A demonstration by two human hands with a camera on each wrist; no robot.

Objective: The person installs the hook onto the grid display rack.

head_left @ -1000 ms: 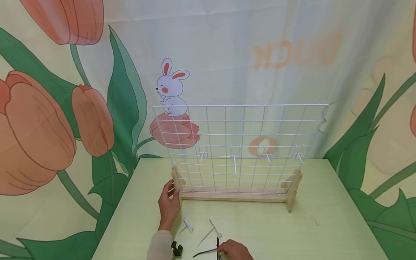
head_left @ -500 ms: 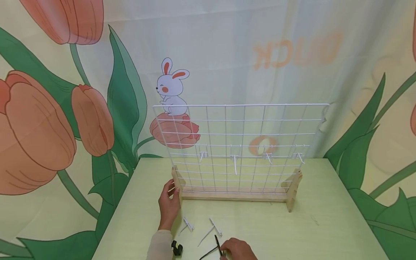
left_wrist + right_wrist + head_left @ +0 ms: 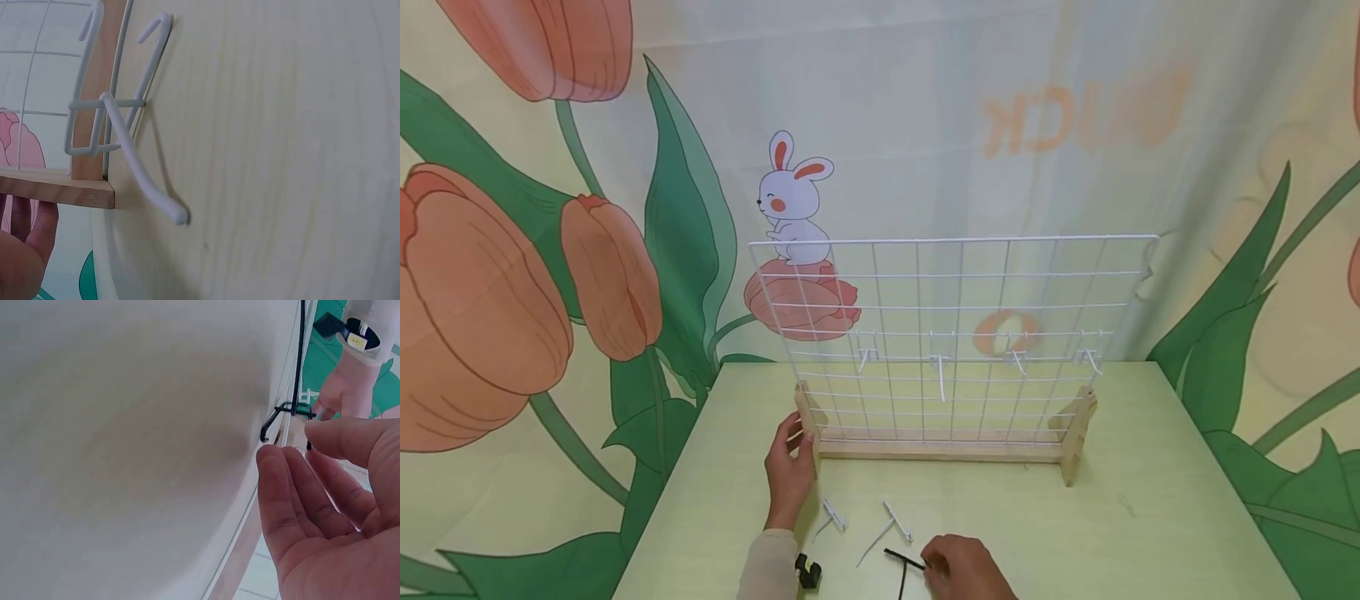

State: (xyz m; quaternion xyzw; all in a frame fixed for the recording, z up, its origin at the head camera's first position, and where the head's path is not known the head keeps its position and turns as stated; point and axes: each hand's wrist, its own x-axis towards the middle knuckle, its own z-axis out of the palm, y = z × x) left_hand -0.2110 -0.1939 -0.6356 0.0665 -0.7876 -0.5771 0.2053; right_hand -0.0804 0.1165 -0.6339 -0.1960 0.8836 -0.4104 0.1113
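My left hand (image 3: 790,475) rests against the left wooden upright (image 3: 807,421) of the stand; in the left wrist view its fingers (image 3: 42,228) lie against the wood. The stand carries a white wire grid panel (image 3: 917,275). At the front of the table my right hand (image 3: 962,567) pinches one end of a black wire display hook (image 3: 904,559). Its stem points toward me. The right wrist view shows the black hook (image 3: 300,369) with a prong beside the thumb; the contact is partly hidden. Two white hooks, a shorter one (image 3: 832,517) and a longer one (image 3: 891,527), lie between my hands.
Several white hooks, among them a long one (image 3: 942,375), hang in a row on the grid. A small black object (image 3: 808,572) is by my left sleeve (image 3: 767,567). The pale table (image 3: 1150,517) extends right of the stand, before a printed curtain (image 3: 925,108).
My right hand has turned the black hook, so its stem swings from pointing left to pointing toward me. The right hand has shifted slightly right. My left hand stays at the upright.
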